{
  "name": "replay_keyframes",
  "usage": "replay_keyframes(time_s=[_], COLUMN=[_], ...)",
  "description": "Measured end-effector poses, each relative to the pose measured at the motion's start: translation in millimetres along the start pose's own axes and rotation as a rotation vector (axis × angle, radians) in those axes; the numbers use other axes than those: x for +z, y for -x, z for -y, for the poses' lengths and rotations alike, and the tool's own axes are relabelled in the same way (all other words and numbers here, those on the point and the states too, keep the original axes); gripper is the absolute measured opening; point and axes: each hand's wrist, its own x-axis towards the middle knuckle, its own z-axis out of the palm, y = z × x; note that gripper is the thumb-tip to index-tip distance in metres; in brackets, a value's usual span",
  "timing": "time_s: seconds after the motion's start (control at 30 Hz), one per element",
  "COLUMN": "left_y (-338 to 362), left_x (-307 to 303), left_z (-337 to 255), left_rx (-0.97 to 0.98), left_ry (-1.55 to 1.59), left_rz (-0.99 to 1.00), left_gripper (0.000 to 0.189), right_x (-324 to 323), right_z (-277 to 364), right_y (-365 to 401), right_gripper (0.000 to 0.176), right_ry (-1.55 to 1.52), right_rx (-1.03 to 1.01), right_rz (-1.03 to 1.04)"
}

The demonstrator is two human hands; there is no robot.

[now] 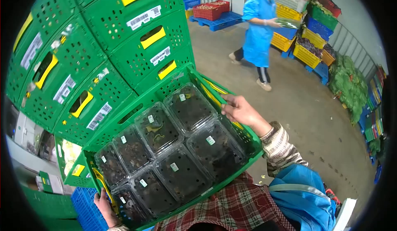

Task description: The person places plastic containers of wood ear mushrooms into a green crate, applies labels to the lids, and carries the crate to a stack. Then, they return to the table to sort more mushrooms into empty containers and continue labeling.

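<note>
A green crate [142,101] with yellow handles is held in front of my body, tilted in view. Inside it lie several clear plastic boxes [174,167] with dark contents and small white-green labels. My right hand [240,110] grips the crate's right end at the yellow handle, its fingers curled over the rim. At the opposite end, low on the left, my left hand [103,206] holds the crate beside the other yellow handle. The crate's far side is close to a tall stack of green crates [120,36].
A person in a blue gown [257,28] walks at the back, carrying a wrapped green item [288,23]. Coloured crates [308,53] stand on pallets behind. Green net sacks [349,80] lie at the right. A red crate [211,11] sits on a blue pallet [217,22].
</note>
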Motion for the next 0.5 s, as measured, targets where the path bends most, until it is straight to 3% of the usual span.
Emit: replay_keyframes(time_s=[0.2, 0.27, 0.3, 0.33, 0.37, 0.4, 0.5], left_y=[13, 27, 34, 43, 34, 43, 46], left_x=[70, 99, 107, 120, 120, 138, 172], left_z=[-51, -96, -109, -124, -112, -117, -97], left_rx=[-0.004, -0.075, -0.093, -0.111, -0.104, -0.084, -0.064], left_ry=[-0.085, -0.107, -0.072, -0.042, -0.050, -0.062, -0.095], left_rz=[-0.082, -0.133, -0.149, -0.155, -0.149, -0.160, -0.069], left_gripper=[0.025, 0.031, 0.032, 0.033, 0.035, 0.034, 0.033], right_x=[-68, -87, -97, -103, -103, -109, -125], right_z=[-6, 5, 6, 15, 21, 13, -27], right_y=[-82, -114, -134, -153, -174, -193, -234], right_gripper=[0.048, 0.032, 0.037, 0.032, 0.027, 0.021, 0.020], right_ry=[-0.018, -0.015, 0.075, 0.191, 0.300, 0.347, 0.150], right_rx=[0.031, -0.025, 0.037, 0.061, 0.105, 0.002, -0.035], right_rz=[0.084, 0.108, 0.160, 0.169, 0.182, 0.212, 0.213])
